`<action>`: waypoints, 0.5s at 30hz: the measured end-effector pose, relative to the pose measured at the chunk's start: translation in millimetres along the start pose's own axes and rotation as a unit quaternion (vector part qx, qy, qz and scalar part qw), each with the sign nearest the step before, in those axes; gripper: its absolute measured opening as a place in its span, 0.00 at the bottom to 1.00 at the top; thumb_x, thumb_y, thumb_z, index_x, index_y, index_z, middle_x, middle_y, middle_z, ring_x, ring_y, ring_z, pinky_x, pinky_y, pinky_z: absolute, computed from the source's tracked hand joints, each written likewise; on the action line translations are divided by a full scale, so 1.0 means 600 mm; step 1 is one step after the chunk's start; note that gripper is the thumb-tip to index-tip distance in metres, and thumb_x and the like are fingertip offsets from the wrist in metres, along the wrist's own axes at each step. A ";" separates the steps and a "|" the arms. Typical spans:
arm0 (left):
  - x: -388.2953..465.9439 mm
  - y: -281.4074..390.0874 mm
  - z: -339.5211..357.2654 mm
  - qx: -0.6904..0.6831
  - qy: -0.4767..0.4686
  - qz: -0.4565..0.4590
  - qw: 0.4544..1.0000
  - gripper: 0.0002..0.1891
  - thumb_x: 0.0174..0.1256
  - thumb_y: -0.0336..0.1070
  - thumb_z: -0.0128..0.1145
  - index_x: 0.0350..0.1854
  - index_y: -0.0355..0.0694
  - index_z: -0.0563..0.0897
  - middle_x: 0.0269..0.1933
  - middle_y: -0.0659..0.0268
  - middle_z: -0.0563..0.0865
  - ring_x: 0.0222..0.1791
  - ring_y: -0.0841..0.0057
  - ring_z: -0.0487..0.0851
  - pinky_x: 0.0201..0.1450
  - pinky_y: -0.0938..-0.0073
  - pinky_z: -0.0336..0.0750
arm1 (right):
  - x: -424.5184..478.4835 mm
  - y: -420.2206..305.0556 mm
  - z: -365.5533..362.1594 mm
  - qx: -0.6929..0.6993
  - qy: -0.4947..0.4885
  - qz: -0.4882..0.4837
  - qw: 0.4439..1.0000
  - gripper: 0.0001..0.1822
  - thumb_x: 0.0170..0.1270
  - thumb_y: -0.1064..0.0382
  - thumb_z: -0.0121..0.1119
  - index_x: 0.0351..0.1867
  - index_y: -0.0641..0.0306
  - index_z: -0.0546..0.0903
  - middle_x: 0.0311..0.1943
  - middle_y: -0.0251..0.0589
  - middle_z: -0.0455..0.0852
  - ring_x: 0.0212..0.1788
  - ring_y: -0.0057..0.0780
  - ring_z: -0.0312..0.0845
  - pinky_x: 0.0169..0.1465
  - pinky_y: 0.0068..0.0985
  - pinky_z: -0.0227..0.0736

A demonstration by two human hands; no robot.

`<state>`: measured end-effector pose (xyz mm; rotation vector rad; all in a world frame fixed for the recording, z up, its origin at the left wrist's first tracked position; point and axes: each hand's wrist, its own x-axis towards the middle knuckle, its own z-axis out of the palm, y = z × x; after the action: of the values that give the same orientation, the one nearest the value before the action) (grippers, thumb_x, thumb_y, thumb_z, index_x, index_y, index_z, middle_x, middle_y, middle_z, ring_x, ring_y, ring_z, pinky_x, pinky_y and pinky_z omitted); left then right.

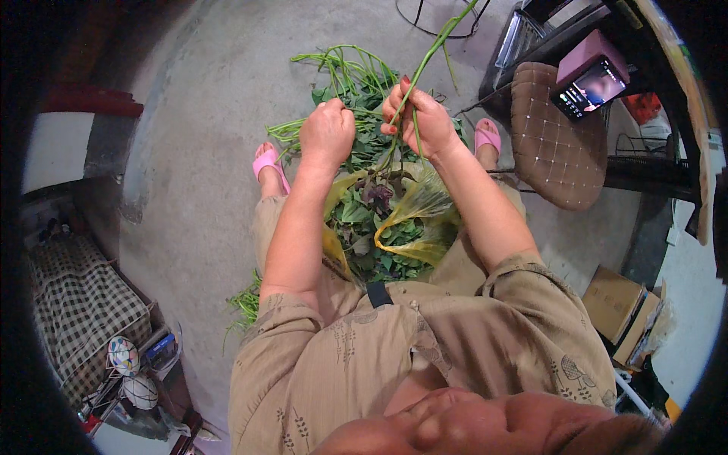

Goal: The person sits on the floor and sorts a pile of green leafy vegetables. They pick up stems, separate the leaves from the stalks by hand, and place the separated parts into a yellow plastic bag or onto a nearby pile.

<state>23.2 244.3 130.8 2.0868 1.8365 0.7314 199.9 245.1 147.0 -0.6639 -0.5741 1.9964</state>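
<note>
My right hand (424, 122) is closed around long green leafy stems (432, 52), which rise past the upper edge of the view. Dark wilted leaves (378, 190) hang below that hand. To its left, my left hand (326, 135) is curled with its back to me, its fingertips mostly hidden. A thin green stem (364, 111) runs from its fingers toward the right hand. Between my thighs sits a yellow translucent plastic bag (421, 210) holding loose green leaves (355, 210). Beyond it, a heap of leafy vines (369, 142) lies on the concrete floor between my feet.
Bare stems (247, 301) lie on the floor by my left hip. At the right are a brown cushioned seat (557, 148), a lit phone (591, 88) against a pink box (591, 54), and cardboard boxes (614, 304). A checked cloth (85, 307) covers furniture at left.
</note>
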 end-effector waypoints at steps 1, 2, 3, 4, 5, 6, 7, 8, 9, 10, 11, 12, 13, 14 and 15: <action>0.000 -0.002 0.002 0.012 0.000 -0.003 1.000 0.11 0.58 0.38 0.45 0.29 0.37 0.78 0.32 0.52 0.82 0.32 0.53 0.80 0.36 0.56 0.75 | 0.000 0.001 0.002 -0.015 -0.007 -0.002 1.000 0.21 0.70 0.47 0.39 0.22 0.56 0.64 0.20 0.31 0.62 0.26 0.23 0.58 0.31 0.25 0.59; 0.000 -0.004 0.004 0.024 0.000 -0.006 1.000 0.11 0.58 0.38 0.45 0.29 0.37 0.78 0.32 0.52 0.82 0.31 0.53 0.81 0.36 0.55 0.75 | -0.001 0.002 0.005 -0.030 -0.014 -0.003 0.999 0.21 0.70 0.47 0.39 0.21 0.56 0.64 0.20 0.31 0.62 0.25 0.23 0.58 0.30 0.24 0.59; 0.000 -0.004 0.006 0.035 -0.001 -0.008 0.999 0.11 0.57 0.38 0.45 0.28 0.37 0.78 0.32 0.53 0.82 0.31 0.53 0.81 0.35 0.55 0.75 | -0.002 0.002 0.007 -0.045 -0.020 -0.005 0.999 0.21 0.70 0.47 0.39 0.21 0.56 0.63 0.19 0.30 0.61 0.25 0.23 0.57 0.30 0.24 0.59; -0.001 -0.004 0.006 0.044 0.002 -0.008 0.999 0.11 0.57 0.38 0.45 0.28 0.37 0.78 0.32 0.53 0.82 0.31 0.53 0.81 0.35 0.55 0.75 | -0.003 0.004 0.009 -0.044 -0.027 -0.002 0.999 0.21 0.70 0.48 0.39 0.21 0.56 0.63 0.19 0.30 0.61 0.25 0.23 0.57 0.29 0.24 0.58; -0.002 -0.003 0.005 0.052 0.004 -0.008 0.999 0.11 0.57 0.38 0.45 0.28 0.37 0.78 0.32 0.53 0.82 0.31 0.53 0.81 0.35 0.55 0.75 | -0.002 0.006 0.011 -0.043 -0.033 0.001 0.999 0.21 0.70 0.48 0.39 0.21 0.56 0.62 0.19 0.30 0.60 0.24 0.22 0.56 0.29 0.24 0.58; -0.002 -0.002 0.003 0.061 0.007 -0.009 0.998 0.11 0.57 0.38 0.45 0.28 0.38 0.78 0.31 0.53 0.82 0.31 0.53 0.81 0.35 0.55 0.75 | -0.003 0.007 0.013 -0.043 -0.039 0.004 0.998 0.21 0.70 0.48 0.39 0.21 0.56 0.62 0.19 0.30 0.60 0.24 0.22 0.55 0.28 0.23 0.57; -0.002 0.001 0.001 0.061 -0.002 -0.016 0.998 0.11 0.57 0.38 0.45 0.28 0.37 0.78 0.32 0.52 0.82 0.32 0.53 0.80 0.36 0.55 0.75 | -0.004 0.006 0.015 -0.047 -0.032 0.005 0.998 0.21 0.70 0.48 0.39 0.20 0.56 0.62 0.19 0.30 0.60 0.23 0.22 0.55 0.28 0.23 0.57; -0.002 0.006 -0.002 0.062 -0.011 -0.024 0.998 0.12 0.58 0.38 0.44 0.29 0.37 0.78 0.33 0.52 0.82 0.33 0.53 0.80 0.38 0.55 0.74 | -0.005 0.006 0.017 -0.051 -0.025 0.007 0.998 0.21 0.70 0.48 0.39 0.20 0.56 0.61 0.19 0.30 0.60 0.23 0.22 0.55 0.27 0.23 0.57; -0.002 0.010 -0.005 0.062 -0.020 -0.030 0.997 0.12 0.58 0.38 0.43 0.29 0.37 0.78 0.33 0.51 0.82 0.34 0.52 0.80 0.40 0.55 0.74 | -0.005 0.005 0.018 -0.055 -0.018 0.008 0.998 0.21 0.70 0.49 0.39 0.20 0.56 0.61 0.19 0.30 0.60 0.23 0.22 0.54 0.27 0.22 0.56; -0.002 0.013 -0.008 0.063 -0.022 -0.032 0.997 0.12 0.58 0.38 0.44 0.29 0.37 0.78 0.33 0.51 0.82 0.34 0.53 0.80 0.39 0.56 0.74 | -0.005 0.006 0.016 -0.054 -0.022 0.012 0.998 0.21 0.70 0.48 0.39 0.20 0.56 0.61 0.19 0.30 0.60 0.23 0.22 0.54 0.27 0.22 0.56; -0.002 0.017 -0.010 0.064 -0.023 -0.034 0.997 0.12 0.58 0.38 0.44 0.30 0.37 0.78 0.33 0.51 0.82 0.33 0.53 0.80 0.39 0.56 0.74 | -0.004 0.006 0.014 -0.052 -0.026 0.017 0.998 0.21 0.70 0.48 0.39 0.20 0.56 0.61 0.19 0.30 0.60 0.23 0.22 0.54 0.26 0.22 0.56; -0.002 0.018 -0.011 0.065 -0.024 -0.035 0.997 0.12 0.58 0.38 0.45 0.30 0.37 0.78 0.33 0.51 0.81 0.33 0.53 0.80 0.39 0.57 0.74 | -0.003 0.005 0.013 -0.051 -0.031 0.022 0.998 0.21 0.70 0.48 0.40 0.20 0.55 0.61 0.19 0.30 0.60 0.23 0.22 0.54 0.26 0.22 0.55; -0.001 0.013 -0.009 0.002 -0.022 -0.040 0.999 0.12 0.58 0.38 0.44 0.29 0.37 0.79 0.33 0.51 0.82 0.32 0.52 0.80 0.38 0.56 0.74 | -0.003 0.004 0.013 -0.040 -0.038 0.027 0.998 0.21 0.70 0.47 0.40 0.20 0.56 0.61 0.18 0.30 0.60 0.23 0.22 0.54 0.26 0.21 0.55; 0.003 -0.002 -0.001 -0.060 -0.021 -0.045 0.997 0.13 0.58 0.38 0.44 0.28 0.37 0.80 0.33 0.51 0.82 0.32 0.52 0.80 0.37 0.56 0.74 | -0.004 0.002 0.012 -0.029 -0.045 0.032 0.998 0.22 0.69 0.47 0.40 0.20 0.56 0.62 0.18 0.30 0.59 0.23 0.22 0.53 0.25 0.21 0.54; 0.008 -0.021 0.006 -0.122 -0.019 -0.049 0.991 0.13 0.57 0.38 0.43 0.28 0.37 0.80 0.33 0.51 0.82 0.32 0.51 0.80 0.36 0.55 0.74 | -0.004 0.000 0.011 -0.017 -0.052 0.036 0.998 0.22 0.69 0.46 0.41 0.19 0.56 0.62 0.17 0.30 0.59 0.23 0.22 0.53 0.25 0.20 0.53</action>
<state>14.8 251.3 122.0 1.8311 1.7203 0.8368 196.7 242.2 152.4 -0.6122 -0.6556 2.1028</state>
